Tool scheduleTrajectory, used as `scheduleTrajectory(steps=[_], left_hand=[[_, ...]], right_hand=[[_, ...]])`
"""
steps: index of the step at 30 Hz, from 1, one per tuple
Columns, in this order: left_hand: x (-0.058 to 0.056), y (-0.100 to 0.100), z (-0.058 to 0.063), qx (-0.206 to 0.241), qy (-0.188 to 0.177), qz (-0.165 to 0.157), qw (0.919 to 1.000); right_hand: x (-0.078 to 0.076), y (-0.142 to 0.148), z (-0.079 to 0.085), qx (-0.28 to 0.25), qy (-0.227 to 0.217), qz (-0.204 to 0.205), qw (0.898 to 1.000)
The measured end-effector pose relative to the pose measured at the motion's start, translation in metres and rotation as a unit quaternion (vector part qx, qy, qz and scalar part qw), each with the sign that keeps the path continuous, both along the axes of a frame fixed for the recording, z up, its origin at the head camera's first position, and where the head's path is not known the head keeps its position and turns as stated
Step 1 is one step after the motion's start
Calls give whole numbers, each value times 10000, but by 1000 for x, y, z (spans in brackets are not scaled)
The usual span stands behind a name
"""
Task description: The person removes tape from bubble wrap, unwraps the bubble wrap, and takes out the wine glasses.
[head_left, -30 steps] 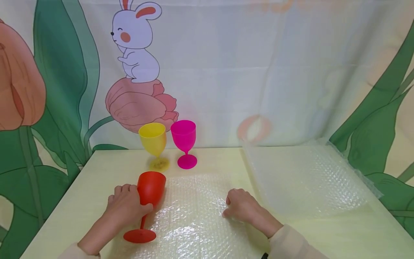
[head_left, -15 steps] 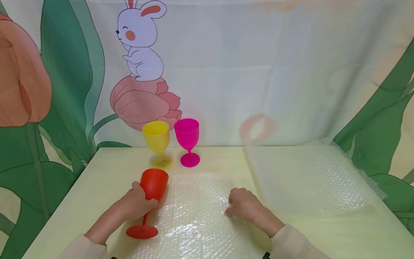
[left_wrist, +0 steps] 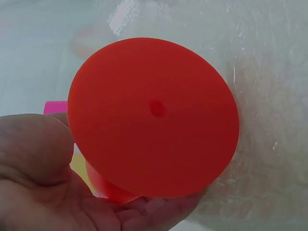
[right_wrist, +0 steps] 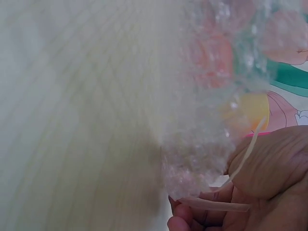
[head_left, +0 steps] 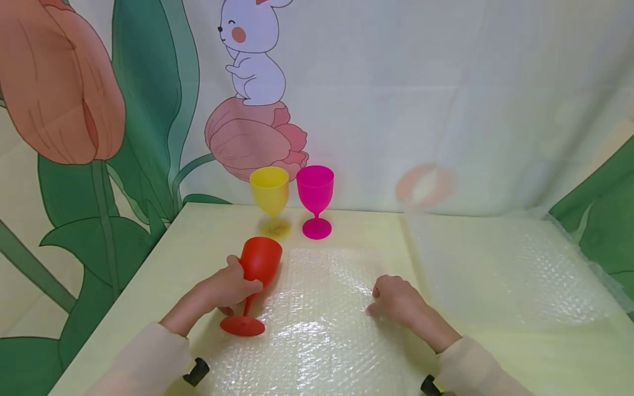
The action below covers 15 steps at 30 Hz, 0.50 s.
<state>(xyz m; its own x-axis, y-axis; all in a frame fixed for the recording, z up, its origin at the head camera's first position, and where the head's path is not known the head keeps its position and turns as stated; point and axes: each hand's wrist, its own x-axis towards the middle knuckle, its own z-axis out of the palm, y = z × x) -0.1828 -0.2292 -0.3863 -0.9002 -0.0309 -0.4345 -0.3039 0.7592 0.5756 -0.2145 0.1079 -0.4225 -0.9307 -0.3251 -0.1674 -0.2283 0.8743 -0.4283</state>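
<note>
My left hand (head_left: 223, 286) holds a red plastic goblet (head_left: 261, 259) by its bowl, thumb across the near side. The goblet leans, its mouth away from me and to the right, over the left edge of a bubble wrap sheet (head_left: 317, 330). In the left wrist view the underside of the goblet's round base (left_wrist: 154, 115) covers much of the bowl and fingers. At the sheet's right edge my right hand (head_left: 398, 300) has curled fingers and pinches the wrap; the right wrist view shows the bubble wrap (right_wrist: 197, 154) bunched at the fingertips and a thin pale strip (right_wrist: 216, 205) across the palm.
A yellow goblet (head_left: 269, 190) and a magenta goblet (head_left: 316, 190) stand upright at the back of the table (head_left: 148, 297). Another bubble wrap sheet (head_left: 495, 275) lies to the right. Behind hangs a printed curtain (head_left: 376, 110) with a rabbit and flowers.
The head view has swung left and down, so everything sits further right and higher. My left fingers have shifted behind the red goblet, and its base has risen slightly. My right hand stays at the wrap's edge.
</note>
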Motion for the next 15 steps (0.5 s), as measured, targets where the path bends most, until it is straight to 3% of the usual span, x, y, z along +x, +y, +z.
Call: scheduleTrajectory(steps=[8,15], left_hand=[[1,2,-3,81,-72,100,9999],[1,9,2,-148,211,190,9995]], right_hand=[[-1,5,-1,-55,-26,-15,10000],[0,4,-1,-20,-14,-77,10000]])
